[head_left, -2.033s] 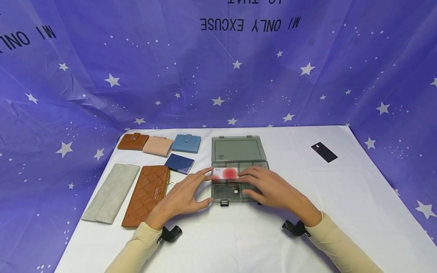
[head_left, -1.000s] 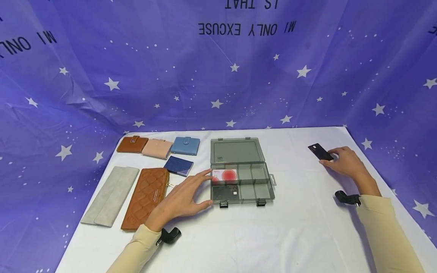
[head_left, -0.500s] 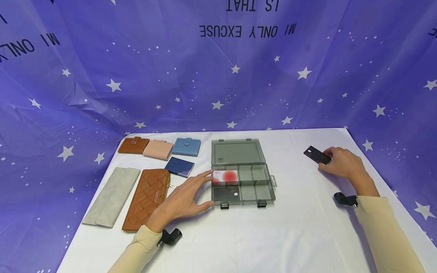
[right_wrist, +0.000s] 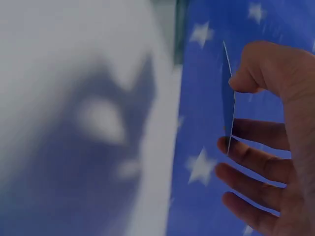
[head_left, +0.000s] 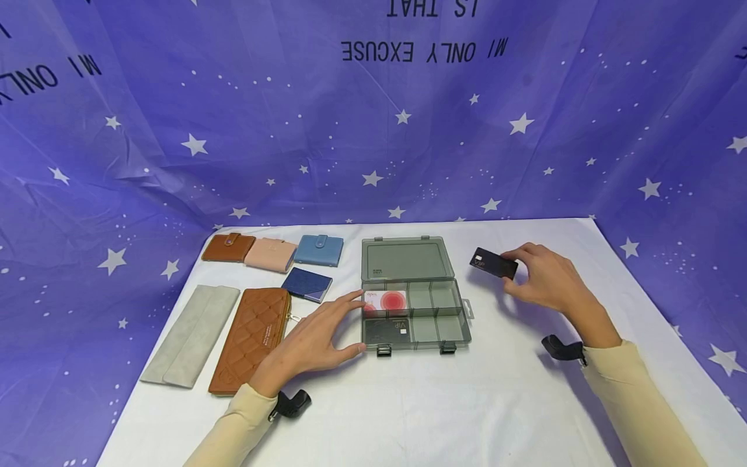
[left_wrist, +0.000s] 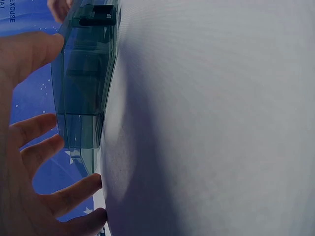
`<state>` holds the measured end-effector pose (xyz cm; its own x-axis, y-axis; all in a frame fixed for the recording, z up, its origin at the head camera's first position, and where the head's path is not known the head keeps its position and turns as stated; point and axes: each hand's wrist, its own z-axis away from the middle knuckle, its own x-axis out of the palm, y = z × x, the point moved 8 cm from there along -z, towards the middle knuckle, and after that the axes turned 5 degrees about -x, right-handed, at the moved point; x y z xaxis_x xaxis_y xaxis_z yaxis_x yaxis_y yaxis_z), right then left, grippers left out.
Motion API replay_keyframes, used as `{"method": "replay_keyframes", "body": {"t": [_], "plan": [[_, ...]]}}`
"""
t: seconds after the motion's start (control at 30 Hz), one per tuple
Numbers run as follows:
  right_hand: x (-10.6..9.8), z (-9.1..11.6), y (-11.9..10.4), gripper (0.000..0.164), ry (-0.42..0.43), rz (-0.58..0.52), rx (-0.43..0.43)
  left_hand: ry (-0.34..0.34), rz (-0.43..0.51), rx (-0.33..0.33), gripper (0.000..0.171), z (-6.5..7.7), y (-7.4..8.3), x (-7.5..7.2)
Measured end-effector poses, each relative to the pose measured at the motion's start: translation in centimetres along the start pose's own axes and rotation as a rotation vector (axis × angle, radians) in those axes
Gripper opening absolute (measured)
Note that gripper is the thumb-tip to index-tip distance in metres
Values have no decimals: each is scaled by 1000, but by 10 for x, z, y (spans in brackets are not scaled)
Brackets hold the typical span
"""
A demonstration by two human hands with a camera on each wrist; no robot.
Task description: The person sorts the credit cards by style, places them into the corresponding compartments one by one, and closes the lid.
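A black VIP card (head_left: 490, 263) is pinched between the thumb and fingers of my right hand (head_left: 545, 279), held above the table to the right of the box. In the right wrist view the card (right_wrist: 228, 98) appears nearly edge-on. My left hand (head_left: 309, 340) touches the left side of a grey-green see-through compartment box (head_left: 449, 324), its fingers spread. The box lid (head_left: 405, 258) lies folded back. Inside, a white card with red circles (head_left: 385, 301) lies in the back left, and another black VIP card (head_left: 386, 331) in the front left. The right-hand compartments hold nothing visible.
Left of the box lie a brown wallet (head_left: 229, 248), a pink wallet (head_left: 271, 253), a blue wallet (head_left: 319, 250) and a navy card case (head_left: 307, 284). Nearer are a grey long wallet (head_left: 191, 336) and a quilted brown zip purse (head_left: 249, 340). A starry purple curtain (head_left: 373, 117) surrounds the table.
My right hand has left the box, taken the black VIP card from the table's right side, lifted it and carried it leftward. My left hand has stayed at the box.
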<state>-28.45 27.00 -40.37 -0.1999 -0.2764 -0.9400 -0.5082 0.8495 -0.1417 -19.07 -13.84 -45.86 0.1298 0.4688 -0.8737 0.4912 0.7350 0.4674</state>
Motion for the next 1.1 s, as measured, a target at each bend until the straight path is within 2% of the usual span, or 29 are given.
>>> {"method": "replay_keyframes", "body": {"t": [0.27,0.5,0.6,0.8,1.1], "plan": [[0,-10,-99,46,38,-51,-269,-17,-7,-13,81,0,-1,1],[10,-7,-164,47,-32,-111,-428,-3,-17,-2,80,0,0,-1],[16,-6,-181,46,-76,-112,-459,-1,-13,0,79,0,-1,-1],[30,-9,-201,46,-128,-36,-502,-5,-16,-8,79,0,-2,0],[49,-13,-223,46,-141,9,-593,-12,-10,-13,79,-1,-3,2]]}}
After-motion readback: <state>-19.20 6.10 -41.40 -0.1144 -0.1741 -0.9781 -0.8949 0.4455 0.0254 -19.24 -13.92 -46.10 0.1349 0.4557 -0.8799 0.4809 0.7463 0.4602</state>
